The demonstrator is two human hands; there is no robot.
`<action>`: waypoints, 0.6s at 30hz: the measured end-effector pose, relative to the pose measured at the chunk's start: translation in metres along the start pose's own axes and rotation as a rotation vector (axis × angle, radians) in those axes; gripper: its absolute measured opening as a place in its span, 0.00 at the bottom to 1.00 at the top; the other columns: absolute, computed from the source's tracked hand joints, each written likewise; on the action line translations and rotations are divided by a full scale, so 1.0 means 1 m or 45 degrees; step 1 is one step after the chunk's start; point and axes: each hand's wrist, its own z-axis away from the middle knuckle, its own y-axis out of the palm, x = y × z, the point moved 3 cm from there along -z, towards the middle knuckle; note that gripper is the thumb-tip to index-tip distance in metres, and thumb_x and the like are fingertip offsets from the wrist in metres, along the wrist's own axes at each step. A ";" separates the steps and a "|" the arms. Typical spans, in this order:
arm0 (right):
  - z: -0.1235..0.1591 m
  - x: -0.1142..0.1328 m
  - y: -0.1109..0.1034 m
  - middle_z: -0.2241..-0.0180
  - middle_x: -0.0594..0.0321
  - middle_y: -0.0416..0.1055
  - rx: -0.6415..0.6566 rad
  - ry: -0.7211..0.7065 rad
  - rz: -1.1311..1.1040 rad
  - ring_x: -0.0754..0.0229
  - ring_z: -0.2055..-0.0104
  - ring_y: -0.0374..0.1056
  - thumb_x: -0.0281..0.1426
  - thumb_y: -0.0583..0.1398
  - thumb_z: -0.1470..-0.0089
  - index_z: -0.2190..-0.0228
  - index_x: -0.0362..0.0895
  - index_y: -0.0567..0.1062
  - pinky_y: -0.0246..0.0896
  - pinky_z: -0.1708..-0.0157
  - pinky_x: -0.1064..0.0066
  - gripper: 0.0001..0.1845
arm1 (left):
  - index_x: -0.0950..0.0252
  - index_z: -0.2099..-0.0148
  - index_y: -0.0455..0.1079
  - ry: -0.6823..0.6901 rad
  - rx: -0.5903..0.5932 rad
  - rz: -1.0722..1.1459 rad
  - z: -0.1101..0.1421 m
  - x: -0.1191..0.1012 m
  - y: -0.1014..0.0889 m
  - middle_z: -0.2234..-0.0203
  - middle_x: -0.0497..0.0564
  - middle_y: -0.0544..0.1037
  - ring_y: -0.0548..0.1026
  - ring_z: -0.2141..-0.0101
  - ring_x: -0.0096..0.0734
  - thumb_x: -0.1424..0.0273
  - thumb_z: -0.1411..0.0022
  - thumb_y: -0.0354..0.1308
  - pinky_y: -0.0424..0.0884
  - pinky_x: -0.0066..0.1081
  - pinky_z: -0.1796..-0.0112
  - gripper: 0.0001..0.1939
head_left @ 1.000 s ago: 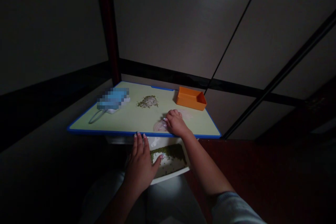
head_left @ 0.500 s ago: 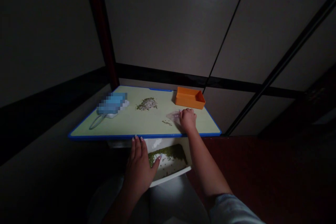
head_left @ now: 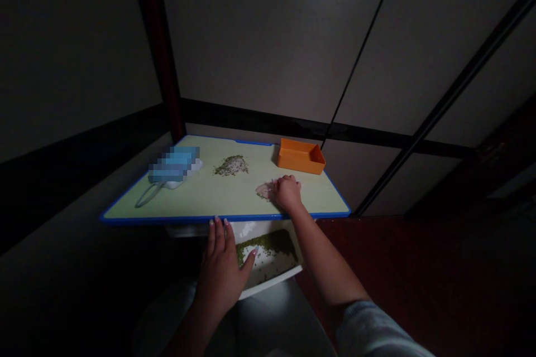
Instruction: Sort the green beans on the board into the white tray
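My right hand [head_left: 287, 192] is closed on a thin, see-through plastic piece [head_left: 264, 191], pressed to the pale yellow board [head_left: 201, 201]. Its exact shape is hard to make out. A few small grains lie at and under the plastic. Fingers apart, my left hand [head_left: 221, 265] rests its fingertips on the blue front edge of the board. Its thumb reaches over a white bin [head_left: 272, 279], which holds small green beans [head_left: 272, 242]. Further back on the board lies a small pile of green beans mixed with pale bits [head_left: 233, 165].
An orange open box [head_left: 300, 156] stands at the board's back right corner. On the left lies a blurred-out blue item [head_left: 173, 164] with a grey loop [head_left: 146, 195]. Large panels [head_left: 259, 39] rise close behind the board.
My right hand has slid left with the plastic piece, onto the loose grains that lay beside it. My left hand holds its place. The view has shifted slightly.
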 end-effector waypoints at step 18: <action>0.018 -0.031 -0.011 0.62 0.57 0.71 0.140 -0.353 -0.115 0.57 0.55 0.58 0.35 0.52 0.39 0.70 0.42 0.74 0.49 0.57 0.66 0.15 | 0.81 0.35 0.44 -0.015 0.043 0.006 0.000 -0.002 -0.001 0.35 0.74 0.45 0.40 0.35 0.54 0.53 0.41 0.48 0.54 0.50 0.41 0.43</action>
